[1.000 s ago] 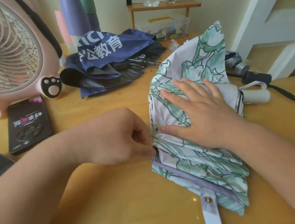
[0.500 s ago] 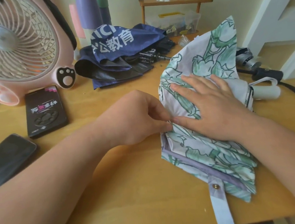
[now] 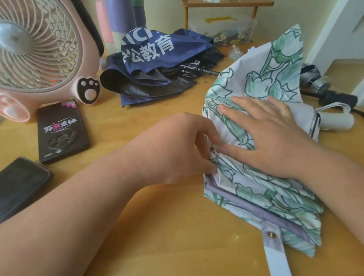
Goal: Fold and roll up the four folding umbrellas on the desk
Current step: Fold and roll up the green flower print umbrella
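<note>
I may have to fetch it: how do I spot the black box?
Start at the pink fan, far left on the desk. The box lies just before its base. Unlike the plain phone nearer you, it bears white-and-pink lettering and a paw print.

Bright soft daylight; glossy sheen on desk [image 3: 184, 235]; wide-angle bending at edges; slight softness overall.

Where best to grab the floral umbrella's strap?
Probably the free tail of the strap, below the snap, pinched from the near side: it lies flat on the desk, away from the umbrella, clear of the right hand pressing it and the left hand pinching its edge.
</note>
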Tool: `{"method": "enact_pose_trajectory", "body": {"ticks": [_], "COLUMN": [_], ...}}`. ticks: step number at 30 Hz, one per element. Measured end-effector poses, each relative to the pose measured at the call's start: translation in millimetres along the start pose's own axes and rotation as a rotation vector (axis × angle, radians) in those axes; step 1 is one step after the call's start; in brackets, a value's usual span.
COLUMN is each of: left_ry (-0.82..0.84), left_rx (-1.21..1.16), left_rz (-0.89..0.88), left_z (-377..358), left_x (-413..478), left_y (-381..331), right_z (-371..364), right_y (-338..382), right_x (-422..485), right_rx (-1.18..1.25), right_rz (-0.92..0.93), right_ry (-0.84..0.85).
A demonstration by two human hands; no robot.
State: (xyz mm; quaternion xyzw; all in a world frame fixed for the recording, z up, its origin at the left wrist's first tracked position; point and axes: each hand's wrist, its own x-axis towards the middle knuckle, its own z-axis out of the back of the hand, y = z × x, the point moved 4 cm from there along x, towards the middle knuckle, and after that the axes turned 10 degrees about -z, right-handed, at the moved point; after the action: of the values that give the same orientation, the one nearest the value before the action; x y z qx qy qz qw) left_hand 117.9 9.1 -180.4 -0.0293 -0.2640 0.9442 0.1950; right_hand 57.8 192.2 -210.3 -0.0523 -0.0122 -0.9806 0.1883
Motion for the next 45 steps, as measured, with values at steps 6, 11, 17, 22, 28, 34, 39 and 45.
{"method": "enact_pose_trajectory", "body": {"ticks": [6,11,17,22,28,34,39,45], "left_ry": [-0.113,-0.126,-0.078,-0.124,0.069,0.141,0.164,0.212], "left_rx": [-0.053,-0.098,-0.083,-0.069,-0.352,-0.601,-0.586,-0.616], "left_rz": [0.084,0.111,0.143,0.146,0.075,0.099,0.118,0.143], "left_z": [-1.6,-6.2,-8.1,-8.7,-20.9,-24.5,-23.3,-24.0], "left_x": [1.0,0.6,-4.5,-4.1,-2.6,-1.8,-1.4,-3.9], "left_y": [-2.7,-9.3,-15.4,-15.8,-12.1,-5.5,-3.8,0.3], "right_z": [1.3,1.9,3.1,4.9,4.6,5.2,5.0,4.3], "right_y": [0.1,0.5,-2.2,-3.4,-3.8,-3.8,-3.7,-4.4], "right_x": [-0.3,-0.7,-2.7,-3.4,-3.3,-3.8,-3.4,-3.6], "right_rx": [0.002,0.005,0.027,0.043,0.051,0.063,0.056,0.039], "right_rz": [0.003,0.009,0.042,0.058,0.051,0.055,0.056,0.064], "right_ry": [0.007,0.005,0.054,0.068,0.073,0.074,0.074,0.085]}}
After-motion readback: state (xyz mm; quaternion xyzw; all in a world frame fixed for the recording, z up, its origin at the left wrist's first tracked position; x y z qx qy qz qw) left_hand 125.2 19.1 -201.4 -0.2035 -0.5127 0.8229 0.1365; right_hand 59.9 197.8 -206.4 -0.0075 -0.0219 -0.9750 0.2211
